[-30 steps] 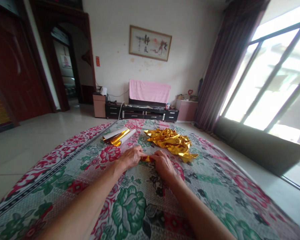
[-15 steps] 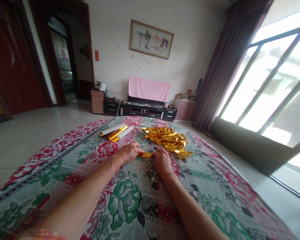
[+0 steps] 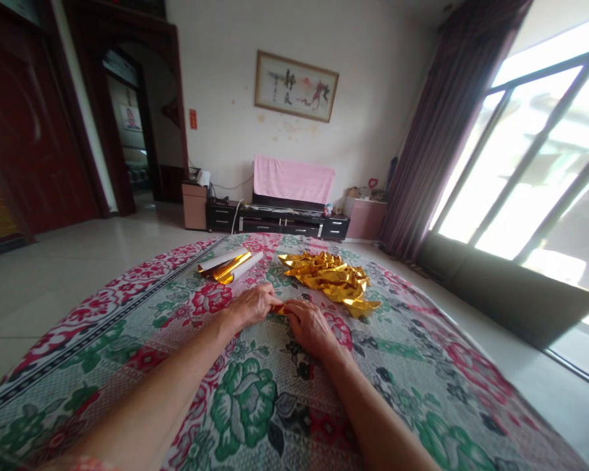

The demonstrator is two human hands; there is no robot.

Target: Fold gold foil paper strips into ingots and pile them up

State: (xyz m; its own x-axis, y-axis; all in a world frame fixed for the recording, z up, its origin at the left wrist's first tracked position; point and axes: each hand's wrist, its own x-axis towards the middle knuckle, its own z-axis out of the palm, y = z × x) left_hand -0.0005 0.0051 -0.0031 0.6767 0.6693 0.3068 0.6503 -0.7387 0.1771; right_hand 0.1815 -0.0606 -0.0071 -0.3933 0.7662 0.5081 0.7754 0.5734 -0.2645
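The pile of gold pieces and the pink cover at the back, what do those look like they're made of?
Gold pieces: probably metallic foil or foil-coated paper, shiny; they show sharp creases and bright glints.

Pink cover: seemingly soft cloth, perhaps towelling, with a matt finish; it hangs draped, without glare. The exact weave is too far off to tell.

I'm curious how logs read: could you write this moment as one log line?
left hand: on gold strip | right hand: on same strip | beyond, left: curled gold-and-white sheets | beyond, right: gold foil pile
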